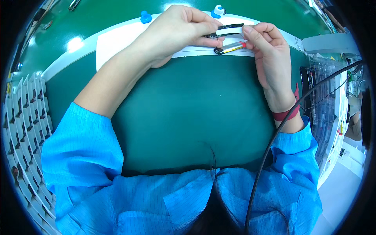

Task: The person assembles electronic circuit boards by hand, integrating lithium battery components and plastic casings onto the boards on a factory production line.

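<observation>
Between my two hands, over a white sheet (113, 46), is a slim black strip-shaped circuit board (231, 27) with a white band along it. My left hand (176, 31) pinches its left end between thumb and fingers. At the right end, my right hand (270, 45) closes thumb and fingertips on it. Just below the board lies a flat silver and yellow battery cell (232, 47), black at one end and red at the other. Thin wires show near both hands, though where they join is hard to make out. A red band circles my right wrist.
Two small blue-topped pieces (145, 17) (218, 11) stand beyond the white sheet. A white slotted rack (29, 129) flanks my left arm. Clear plastic trays (323, 80) are stacked at the right. One black cable (270, 145) crosses in front of my right forearm.
</observation>
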`<state>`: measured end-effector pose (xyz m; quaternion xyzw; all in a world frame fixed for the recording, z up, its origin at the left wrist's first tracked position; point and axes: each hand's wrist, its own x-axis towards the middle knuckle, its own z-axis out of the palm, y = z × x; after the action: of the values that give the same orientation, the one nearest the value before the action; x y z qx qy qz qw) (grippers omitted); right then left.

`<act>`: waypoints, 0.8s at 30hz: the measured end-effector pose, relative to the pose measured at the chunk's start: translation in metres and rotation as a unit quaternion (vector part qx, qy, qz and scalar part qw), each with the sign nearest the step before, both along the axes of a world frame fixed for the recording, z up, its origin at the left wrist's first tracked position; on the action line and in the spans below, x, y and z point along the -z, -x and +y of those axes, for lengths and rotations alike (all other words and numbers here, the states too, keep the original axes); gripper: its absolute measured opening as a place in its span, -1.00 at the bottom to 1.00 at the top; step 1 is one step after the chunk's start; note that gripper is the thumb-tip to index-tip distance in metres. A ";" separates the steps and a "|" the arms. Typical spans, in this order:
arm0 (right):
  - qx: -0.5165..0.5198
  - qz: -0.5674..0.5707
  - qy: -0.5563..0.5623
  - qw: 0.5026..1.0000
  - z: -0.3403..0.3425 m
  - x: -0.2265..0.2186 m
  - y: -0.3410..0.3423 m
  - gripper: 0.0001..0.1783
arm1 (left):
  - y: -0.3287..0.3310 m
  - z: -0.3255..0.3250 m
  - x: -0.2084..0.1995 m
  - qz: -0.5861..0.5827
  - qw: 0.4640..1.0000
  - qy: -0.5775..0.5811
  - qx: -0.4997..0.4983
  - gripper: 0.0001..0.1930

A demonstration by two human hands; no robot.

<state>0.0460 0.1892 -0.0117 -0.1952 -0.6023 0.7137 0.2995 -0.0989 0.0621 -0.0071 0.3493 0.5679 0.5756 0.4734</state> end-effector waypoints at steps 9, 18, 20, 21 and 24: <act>0.034 0.001 -0.086 0.996 -0.008 0.001 -0.002 -0.85 | -0.009 -0.001 0.001 0.042 0.998 0.007 -0.054 -0.76; -0.015 -0.093 -0.208 0.974 0.008 -0.011 -0.003 -0.81 | -0.009 -0.008 -0.005 0.042 0.999 -0.022 -0.012 -0.75; -0.105 -0.097 -0.119 0.983 0.019 -0.023 -0.008 -0.80 | 0.002 -0.008 -0.014 -0.053 0.997 0.000 0.051 -0.73; -0.198 -0.101 -0.028 0.975 0.022 -0.030 -0.010 -0.80 | 0.008 -0.008 -0.018 -0.149 0.983 0.024 0.109 -0.70; -0.274 -0.088 -0.045 0.957 0.021 -0.045 -0.012 -0.80 | 0.010 -0.009 -0.019 -0.222 0.952 0.007 0.210 -0.63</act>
<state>0.0577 0.2101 0.0334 -0.0707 -0.6881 0.7206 0.0469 -0.1087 0.0535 0.0115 0.3210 0.3661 0.5220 0.7004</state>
